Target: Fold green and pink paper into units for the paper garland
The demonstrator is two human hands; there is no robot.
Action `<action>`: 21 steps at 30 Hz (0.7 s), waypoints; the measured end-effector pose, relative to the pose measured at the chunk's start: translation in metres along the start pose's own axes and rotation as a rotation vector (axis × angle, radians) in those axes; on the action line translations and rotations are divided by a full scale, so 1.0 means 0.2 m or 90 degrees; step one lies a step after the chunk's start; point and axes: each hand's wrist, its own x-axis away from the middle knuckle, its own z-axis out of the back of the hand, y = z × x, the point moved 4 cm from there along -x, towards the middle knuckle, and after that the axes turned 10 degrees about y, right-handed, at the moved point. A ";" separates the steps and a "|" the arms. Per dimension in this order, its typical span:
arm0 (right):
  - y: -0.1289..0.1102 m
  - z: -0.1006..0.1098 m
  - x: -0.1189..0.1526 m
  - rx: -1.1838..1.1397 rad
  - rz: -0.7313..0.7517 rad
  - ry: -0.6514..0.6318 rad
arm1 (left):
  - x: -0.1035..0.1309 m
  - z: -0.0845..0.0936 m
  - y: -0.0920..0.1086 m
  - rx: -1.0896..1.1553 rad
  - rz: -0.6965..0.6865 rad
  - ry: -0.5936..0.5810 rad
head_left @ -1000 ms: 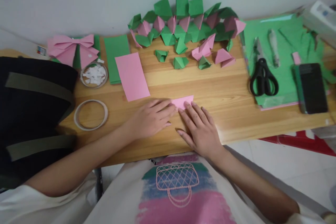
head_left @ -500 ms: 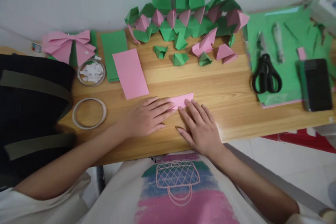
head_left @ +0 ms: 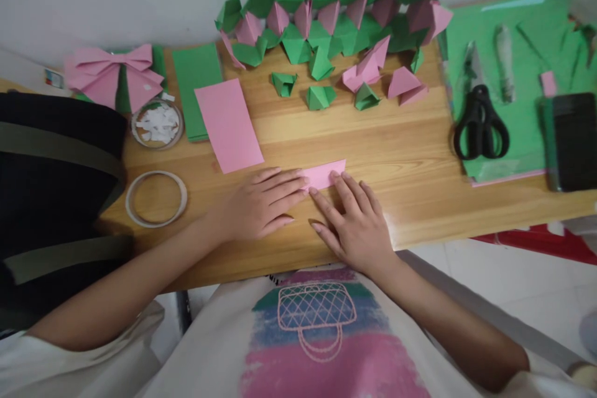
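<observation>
A narrow folded strip of pink paper (head_left: 323, 175) lies flat on the wooden table between my hands. My left hand (head_left: 261, 202) rests with outstretched fingers on the strip's left end, its fingertips covering that part. On the right end press the fingertips of my right hand (head_left: 357, 217), whose fingers are spread and thumb held apart. Both palms face down, and neither hand grips anything. Just beyond my left hand, a flat pink sheet (head_left: 229, 126) partly overlaps a stack of green paper (head_left: 193, 74).
Folded green and pink pieces stand in a curved chain (head_left: 321, 31) at the back. Black-handled scissors (head_left: 480, 124) and a phone (head_left: 573, 140) lie at right. Leftward are a tape ring (head_left: 156, 199), a dish of white scraps (head_left: 157, 124), a pink paper bow (head_left: 114, 71) and a black bag (head_left: 56, 199).
The view has shifted slightly. My right fingers have slid a little along the strip, and its lower edge now looks flatter and straighter.
</observation>
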 end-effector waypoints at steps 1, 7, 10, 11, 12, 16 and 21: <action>0.00 0.00 0.00 0.003 0.001 0.005 | 0.00 0.00 0.00 0.000 -0.005 0.002; 0.00 0.00 0.00 0.016 0.004 0.019 | 0.00 0.01 -0.01 -0.024 -0.039 -0.012; 0.00 0.00 0.00 0.017 0.003 0.021 | 0.01 0.01 -0.01 -0.029 -0.036 -0.010; 0.00 0.00 0.00 0.016 0.004 0.022 | 0.01 0.01 -0.01 -0.027 -0.031 -0.011; 0.00 0.00 0.00 0.015 0.003 0.024 | 0.01 0.01 -0.01 -0.024 -0.026 -0.014; -0.01 0.00 0.00 0.013 0.002 0.024 | 0.00 0.01 -0.01 -0.003 -0.020 -0.022; -0.01 0.00 0.00 0.007 -0.006 0.019 | 0.00 0.02 -0.01 -0.006 -0.053 -0.001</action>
